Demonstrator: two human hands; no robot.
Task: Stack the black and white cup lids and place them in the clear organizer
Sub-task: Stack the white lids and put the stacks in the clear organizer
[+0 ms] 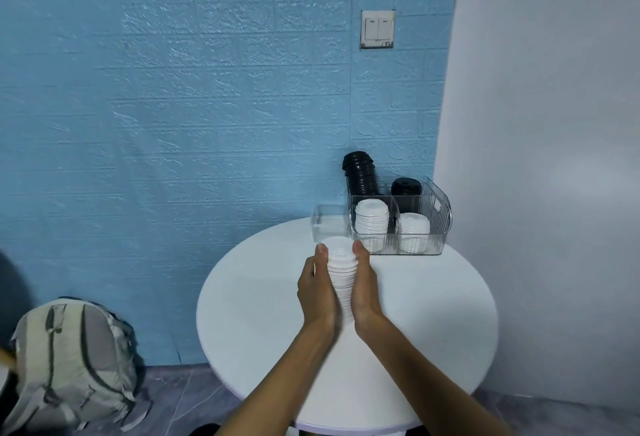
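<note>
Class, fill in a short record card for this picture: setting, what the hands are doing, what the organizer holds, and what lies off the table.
setting: round white table against a blue brick-pattern wall
left hand: presses the white lid stack from its left
right hand: presses the same stack from its right
clear organizer: two white stacks in front, two black stacks behind
small clear box: left of organizer
floor: backpack

Both forearms reach from the near edge toward the far side and converge. The left hand (316, 288) and right hand (364, 286) face each other, palms inward, thumbs up, fingers hidden.
</note>
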